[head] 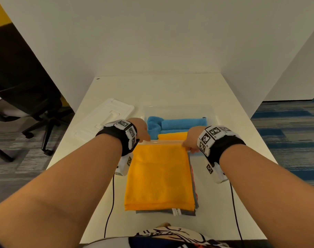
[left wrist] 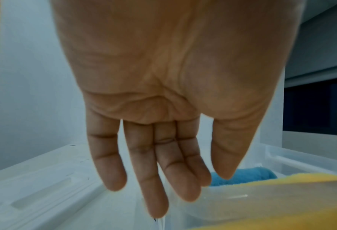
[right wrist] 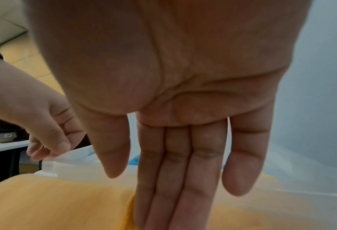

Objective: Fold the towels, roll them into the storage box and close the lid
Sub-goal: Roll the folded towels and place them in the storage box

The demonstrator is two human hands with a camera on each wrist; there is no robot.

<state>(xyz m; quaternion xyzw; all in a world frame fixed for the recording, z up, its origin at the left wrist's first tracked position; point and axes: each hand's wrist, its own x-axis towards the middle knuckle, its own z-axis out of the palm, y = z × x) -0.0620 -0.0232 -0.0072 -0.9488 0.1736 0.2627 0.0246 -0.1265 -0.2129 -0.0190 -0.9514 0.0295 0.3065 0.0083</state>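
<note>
A folded orange towel (head: 159, 176) lies on a stack of grey towels (head: 170, 213) in front of the clear storage box (head: 177, 106). Inside the box lie rolled blue towels (head: 183, 123) and one orange roll (head: 172, 136). My left hand (head: 142, 130) hangs open at the towel's far left corner, its straight fingers (left wrist: 157, 202) pointing down beside the box's front corner. My right hand (head: 192, 140) is open too, and its straight fingers (right wrist: 183, 186) reach down onto the far right edge of the orange towel (right wrist: 55, 202). Neither hand grips anything.
The white lid (head: 106, 119) lies flat on the table, left of the box. White partition walls stand behind and to the right. A black office chair (head: 27, 90) stands off the table's left side. Two thin black cables (head: 111, 203) run along the table from my wrists.
</note>
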